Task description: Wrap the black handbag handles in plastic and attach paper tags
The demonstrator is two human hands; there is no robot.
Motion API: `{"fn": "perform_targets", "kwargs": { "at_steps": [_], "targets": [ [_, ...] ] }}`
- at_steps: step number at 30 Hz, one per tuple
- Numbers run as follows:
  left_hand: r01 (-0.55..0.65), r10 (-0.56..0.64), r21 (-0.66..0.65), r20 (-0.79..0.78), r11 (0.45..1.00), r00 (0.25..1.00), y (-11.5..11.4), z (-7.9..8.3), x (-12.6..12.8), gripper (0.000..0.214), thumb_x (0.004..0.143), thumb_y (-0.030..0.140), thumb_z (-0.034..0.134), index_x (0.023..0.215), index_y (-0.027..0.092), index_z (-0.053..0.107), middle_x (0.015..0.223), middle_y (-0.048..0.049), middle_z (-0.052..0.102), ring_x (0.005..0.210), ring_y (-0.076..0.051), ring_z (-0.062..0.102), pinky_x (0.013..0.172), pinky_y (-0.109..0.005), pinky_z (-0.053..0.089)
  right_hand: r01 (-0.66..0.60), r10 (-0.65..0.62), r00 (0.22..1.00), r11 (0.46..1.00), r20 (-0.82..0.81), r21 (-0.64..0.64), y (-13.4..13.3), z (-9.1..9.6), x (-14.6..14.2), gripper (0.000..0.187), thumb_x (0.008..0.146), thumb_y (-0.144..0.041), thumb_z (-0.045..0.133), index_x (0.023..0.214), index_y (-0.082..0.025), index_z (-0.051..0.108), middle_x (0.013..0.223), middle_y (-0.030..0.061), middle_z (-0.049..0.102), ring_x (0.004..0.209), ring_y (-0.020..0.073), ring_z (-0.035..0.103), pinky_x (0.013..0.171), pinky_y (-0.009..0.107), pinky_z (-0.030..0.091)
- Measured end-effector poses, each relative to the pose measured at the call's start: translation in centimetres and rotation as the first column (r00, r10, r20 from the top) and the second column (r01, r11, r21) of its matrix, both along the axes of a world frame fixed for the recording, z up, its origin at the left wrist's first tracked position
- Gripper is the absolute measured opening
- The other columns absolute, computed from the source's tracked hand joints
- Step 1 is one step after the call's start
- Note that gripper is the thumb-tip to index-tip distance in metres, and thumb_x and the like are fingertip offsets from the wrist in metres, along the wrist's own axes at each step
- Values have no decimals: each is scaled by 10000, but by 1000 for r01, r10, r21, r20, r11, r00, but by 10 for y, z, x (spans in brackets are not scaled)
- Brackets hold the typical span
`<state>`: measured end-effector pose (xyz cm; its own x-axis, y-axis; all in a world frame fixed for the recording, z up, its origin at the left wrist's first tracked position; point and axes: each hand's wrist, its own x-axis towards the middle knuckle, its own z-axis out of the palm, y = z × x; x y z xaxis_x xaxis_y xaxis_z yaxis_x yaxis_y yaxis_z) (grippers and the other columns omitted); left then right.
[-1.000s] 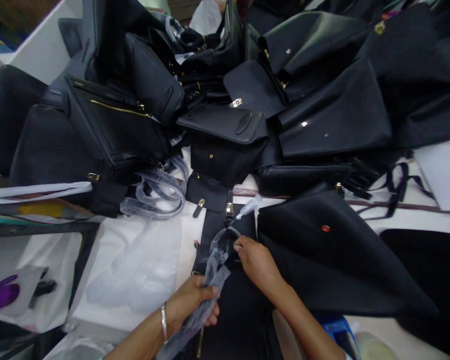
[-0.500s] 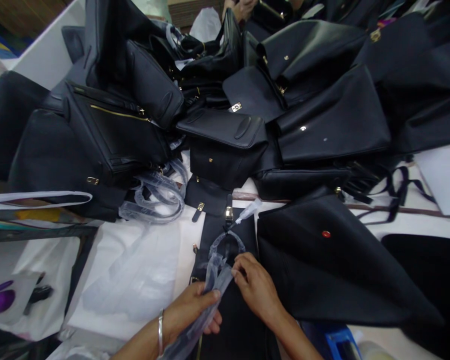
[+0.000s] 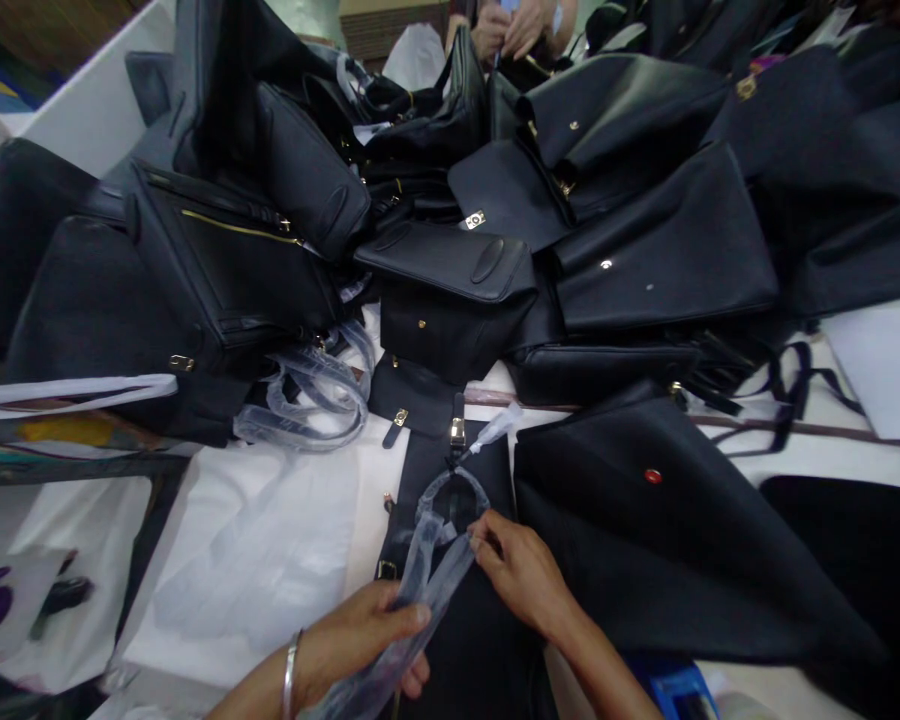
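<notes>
A black bag [image 3: 487, 650] lies in front of me, with a gold buckle [image 3: 457, 432] near its upper end. Its straps [image 3: 418, 572] are sleeved in clear plastic and run down toward me from a plastic-wrapped handle loop [image 3: 456, 478]. My left hand [image 3: 364, 630], a silver bangle at its wrist, is closed around these straps, thumb on top. With fingertips pinched, my right hand [image 3: 521, 570] grips the plastic film at the right-hand strap, just below the loop. Its fingers hide the exact edge of the film.
Black bags crowd the far side, one standing bag [image 3: 450, 300] straight ahead. A large black bag [image 3: 667, 540] lies right, beside a blue object [image 3: 675, 688]. White sheets [image 3: 255, 560] lie left, next to a tray [image 3: 52, 560]. Another person's hands [image 3: 514, 30] work at the back.
My left hand has shifted slightly left and down, and the two wrapped straps have spread apart. My right hand stays by the right-hand strap. The other person's hands show more fully.
</notes>
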<state>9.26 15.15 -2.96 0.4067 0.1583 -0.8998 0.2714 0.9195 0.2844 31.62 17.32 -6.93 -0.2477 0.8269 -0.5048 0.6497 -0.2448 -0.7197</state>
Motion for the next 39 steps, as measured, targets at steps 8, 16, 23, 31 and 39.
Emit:
{"fn": "perform_targets", "kwargs": {
  "at_steps": [8,16,23,31,39],
  "targets": [
    [52,-51,-9,11,999,999,4,-2,2,469,690,553,665,881,158,501,722,-99,737,588,-156,670,543,-236,422,-53,24,949,995,314,84,3,-20,-18,117,862,-140,427,863,-178,537,847,52,653,725,164,631,631,240,367],
    [41,-40,-33,8,999,999,1,-3,0,465,699,555,651,877,159,485,702,-103,735,583,-161,673,548,-248,435,-212,166,888,975,428,61,8,-30,-14,148,877,-145,416,967,-168,531,911,73,678,791,186,664,646,251,405],
    [33,-29,-56,66,998,997,-11,-17,-4,447,741,522,644,934,158,473,726,-102,733,587,-161,684,530,-233,436,-330,269,843,943,466,52,15,-32,-20,196,834,-53,444,947,-161,563,872,84,685,755,206,664,621,272,438],
    [27,-24,-36,71,999,997,-20,-21,-6,402,750,510,628,896,174,463,687,-84,721,554,-161,675,503,-233,454,-460,339,786,880,516,123,15,-33,-31,210,854,-42,433,920,-121,616,995,156,617,919,254,585,676,318,487],
    [-114,114,-79,-5,990,993,-2,-10,-4,301,727,449,620,766,164,532,492,9,589,336,-99,487,331,-211,422,-363,244,849,914,470,180,15,-7,-17,270,857,-38,409,1014,-161,591,996,100,642,876,179,623,756,262,471]
  ]
}}
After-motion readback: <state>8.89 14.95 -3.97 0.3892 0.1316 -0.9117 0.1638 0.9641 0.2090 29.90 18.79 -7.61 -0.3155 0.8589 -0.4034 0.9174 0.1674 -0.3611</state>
